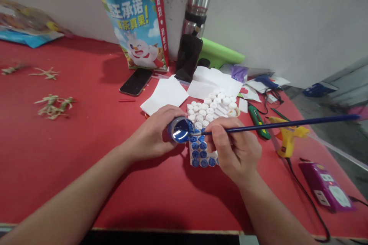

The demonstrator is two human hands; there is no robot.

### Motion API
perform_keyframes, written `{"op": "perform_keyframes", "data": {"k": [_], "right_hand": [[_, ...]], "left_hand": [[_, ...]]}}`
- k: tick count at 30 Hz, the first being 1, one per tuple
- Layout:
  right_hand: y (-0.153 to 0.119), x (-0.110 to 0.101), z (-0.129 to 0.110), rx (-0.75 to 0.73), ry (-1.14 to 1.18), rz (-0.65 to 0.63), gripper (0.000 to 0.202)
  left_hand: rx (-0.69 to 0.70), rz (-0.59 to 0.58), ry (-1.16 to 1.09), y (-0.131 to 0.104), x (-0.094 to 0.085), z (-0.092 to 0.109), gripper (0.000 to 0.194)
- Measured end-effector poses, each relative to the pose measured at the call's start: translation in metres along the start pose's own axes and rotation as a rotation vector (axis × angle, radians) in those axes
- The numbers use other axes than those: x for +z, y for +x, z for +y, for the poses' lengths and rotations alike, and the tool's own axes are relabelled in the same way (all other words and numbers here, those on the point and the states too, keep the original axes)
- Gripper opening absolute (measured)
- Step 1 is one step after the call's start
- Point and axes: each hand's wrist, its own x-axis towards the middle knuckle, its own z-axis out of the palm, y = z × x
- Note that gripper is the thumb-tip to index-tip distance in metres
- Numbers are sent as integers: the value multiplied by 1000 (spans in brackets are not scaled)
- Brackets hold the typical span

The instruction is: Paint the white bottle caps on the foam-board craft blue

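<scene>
Printed bag (139,23): "王承诺", "茶真果!" (red side (160,17): "你爱我", "我爱你").

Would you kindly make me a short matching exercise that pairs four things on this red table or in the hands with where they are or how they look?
Column one
1. Paint jar
2. Paintbrush
3. Glue gun
4. Phone

Column two
A. Yellow, lying near the purple box
B. Lying flat near the foot of the printed bag
C. Held in the left hand
D. Held in the right hand

Right pairs: 1-C, 2-D, 3-A, 4-B.
</scene>
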Motion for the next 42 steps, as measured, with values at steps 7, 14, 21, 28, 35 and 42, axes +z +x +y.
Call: {"op": "perform_keyframes", "data": {"k": [7, 14, 21, 28, 35, 42], "right_hand": [[4, 5, -3, 37, -51, -72, 17], [5, 7, -3, 44, -79, -70, 22], [6, 9, -1, 54, -58, -91, 21], [7, 10, 2, 51, -84, -111, 24], [6, 8, 0, -14, -97, -68, 19], [3, 4, 3, -16, -114, -16, 17]], "left_hand": [[10, -11, 0, 0, 1, -1, 53], [39, -29, -5, 0, 0, -4, 54], [13, -32, -16, 0, -1, -2, 54], [63, -21, -3, 1, -1, -4, 49], [49, -34, 4, 0, -1, -3, 50], [-5, -5, -3, 1, 0, 0, 51]]}}
